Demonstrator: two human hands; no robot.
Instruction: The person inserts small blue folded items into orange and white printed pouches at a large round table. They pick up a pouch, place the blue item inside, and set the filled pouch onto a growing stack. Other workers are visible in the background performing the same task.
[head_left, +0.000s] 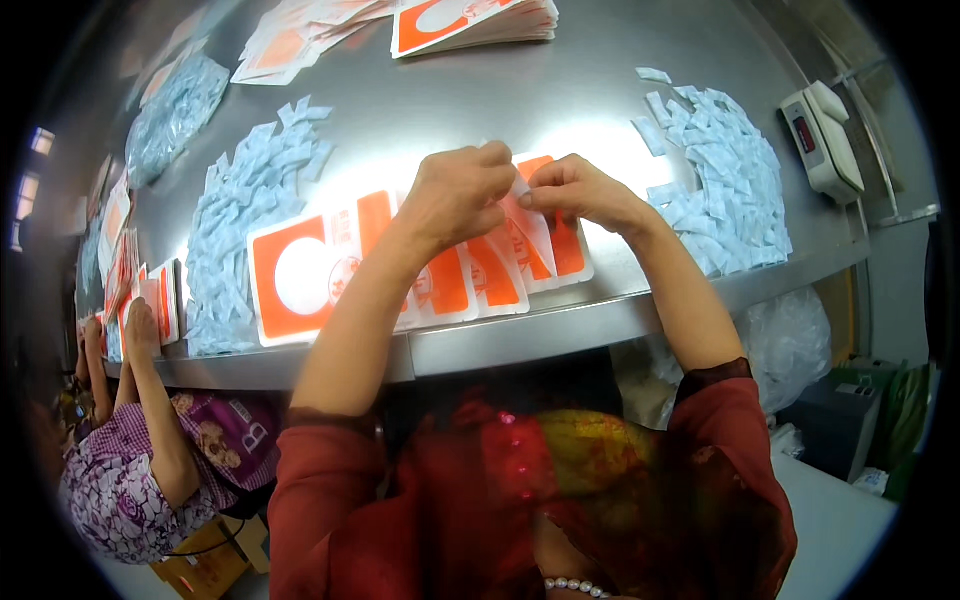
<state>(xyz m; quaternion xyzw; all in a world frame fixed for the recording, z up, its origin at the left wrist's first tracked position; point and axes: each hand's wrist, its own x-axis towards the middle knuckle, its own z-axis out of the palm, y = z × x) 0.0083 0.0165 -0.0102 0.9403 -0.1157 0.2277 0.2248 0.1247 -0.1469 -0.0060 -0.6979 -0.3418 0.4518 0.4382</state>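
Orange-and-white printed pouch [533, 234], long axis running away from the body, far end leaning left, right hand [590, 195] pinching it, left hand [457, 197] curled, grip unclear

A dark red fabric top [420, 510] has dark-edged sleeves [325, 475] and shiny pinkish-red buttons [513, 443]; a white round-bead necklace [574, 584] shows.

Left forearm [368, 310] and right forearm [690, 285] were extended forward, angled inward. Left hand [462, 195] was curled, back uppermost; right hand [588, 197] was held just beside it, thumb [543, 197] and forefinger [553, 170] pinched close.
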